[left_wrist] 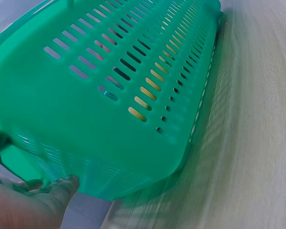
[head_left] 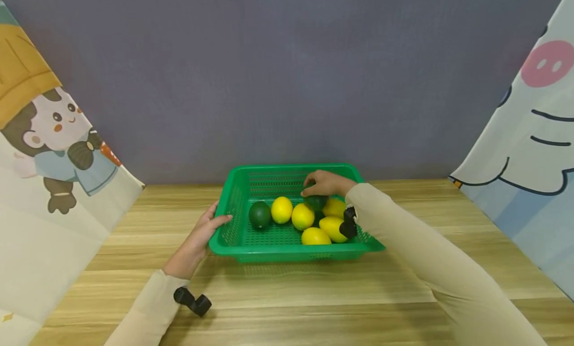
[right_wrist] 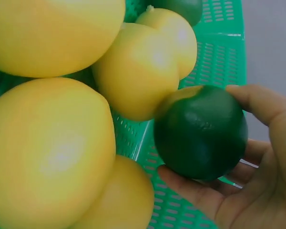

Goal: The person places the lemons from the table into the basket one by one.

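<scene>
A green plastic basket with slotted walls stands on the table. My left hand grips its left rim, the thumb over the edge and the fingers outside; the left wrist view shows this hand at the basket's end wall. Inside the basket, my right hand holds a smooth dark green round fruit between thumb and fingers. Several yellow lemons lie close around it, mostly in the basket's right half. A second dark green fruit rests at the left, beside a lemon.
The wood-grain table extends in front of the basket and to both sides. A grey wall panel rises right behind it. Cartoon-printed sheets flank the table. Small black cameras sit on both wrists.
</scene>
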`<state>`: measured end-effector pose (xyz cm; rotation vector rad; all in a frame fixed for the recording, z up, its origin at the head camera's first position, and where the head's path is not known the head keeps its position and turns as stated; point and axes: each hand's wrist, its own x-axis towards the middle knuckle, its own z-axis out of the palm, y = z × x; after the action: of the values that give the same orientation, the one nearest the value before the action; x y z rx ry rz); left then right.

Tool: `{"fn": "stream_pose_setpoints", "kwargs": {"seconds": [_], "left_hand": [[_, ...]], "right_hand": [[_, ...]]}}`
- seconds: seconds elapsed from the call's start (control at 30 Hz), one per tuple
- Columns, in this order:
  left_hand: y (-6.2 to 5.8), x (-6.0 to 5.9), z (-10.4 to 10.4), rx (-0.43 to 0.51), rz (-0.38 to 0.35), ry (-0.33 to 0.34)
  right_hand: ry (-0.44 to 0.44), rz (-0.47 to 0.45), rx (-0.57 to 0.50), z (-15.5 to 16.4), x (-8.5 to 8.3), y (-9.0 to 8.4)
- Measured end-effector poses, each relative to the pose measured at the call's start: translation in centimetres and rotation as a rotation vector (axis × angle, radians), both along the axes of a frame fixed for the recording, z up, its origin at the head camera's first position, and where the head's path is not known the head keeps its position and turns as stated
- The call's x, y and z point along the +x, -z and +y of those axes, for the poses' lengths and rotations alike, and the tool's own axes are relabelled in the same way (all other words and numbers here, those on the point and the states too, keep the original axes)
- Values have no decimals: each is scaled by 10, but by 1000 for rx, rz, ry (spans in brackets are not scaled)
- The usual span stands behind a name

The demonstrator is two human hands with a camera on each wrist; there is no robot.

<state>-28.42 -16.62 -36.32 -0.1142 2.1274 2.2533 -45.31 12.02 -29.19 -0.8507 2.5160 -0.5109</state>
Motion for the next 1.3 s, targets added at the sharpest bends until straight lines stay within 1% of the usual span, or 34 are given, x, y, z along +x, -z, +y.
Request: {"fn": "stream_pose_setpoints", "kwargs": {"seconds": [0.17, 0.33, 0.5, 0.7, 0.8, 1.0, 1.13, 1.3], "left_hand": [[0, -1, 0, -2, 0, -1], [1, -1, 1, 1, -4, -11], [1, -1, 1, -4, -11, -27], [1, -1, 0, -4, -11, -33], [1, -2, 0, -5, -6, -27], [1, 1, -2, 6, 13, -1], [1, 2, -3, 4, 16, 5], [1, 4, -6, 1, 16, 13]], "right_hand": [[50, -10, -32, -2, -6, 7], [61, -8, -39, -2, -11, 19], [64, -32, -34, -6, -9, 29], [60, -74, -43, -13, -9, 32], [51, -86, -44, -13, -9, 34], [43, -109, -18, -13, -3, 36], [72, -145, -11, -14, 0, 38], [90, -156, 0, -15, 3, 40]]}}
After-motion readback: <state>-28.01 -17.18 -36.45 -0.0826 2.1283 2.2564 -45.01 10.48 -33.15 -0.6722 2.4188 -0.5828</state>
